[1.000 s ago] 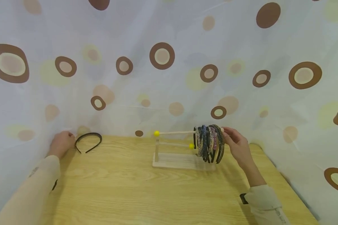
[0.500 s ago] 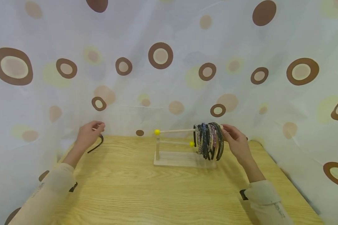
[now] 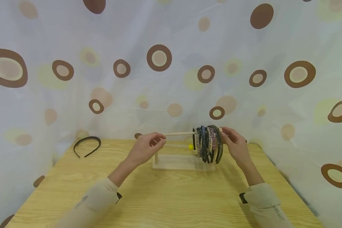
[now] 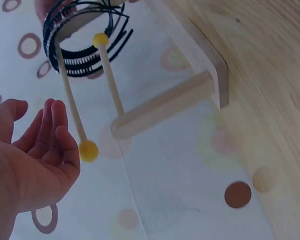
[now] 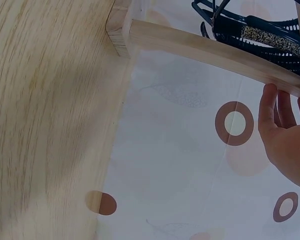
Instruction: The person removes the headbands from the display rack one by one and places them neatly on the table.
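A wooden headband stand (image 3: 174,163) has rods on upright posts. Several dark, glittery headbands (image 3: 206,144) hang bunched at the right end of its upper rod (image 3: 178,134). My right hand (image 3: 236,145) pinches the top of the right post, fingertips against the wood in the right wrist view. My left hand (image 3: 146,147) is at the rod's left end, its fingers loosely bent and holding nothing. In the left wrist view the rod's yellow end ball (image 4: 88,150) shows just past the fingers; the hand hides it from the head view.
A black toothed headband (image 3: 86,146) lies at the table's back left. The lower rod's yellow ball (image 3: 191,147) faces into the stand. A dotted curtain (image 3: 171,85) rises right behind the wood-grain table (image 3: 171,196) and along its sides.
My left hand has moved from beside the loose black headband, across to the right, up to the upper rod's left end. My right hand keeps its place on the post.
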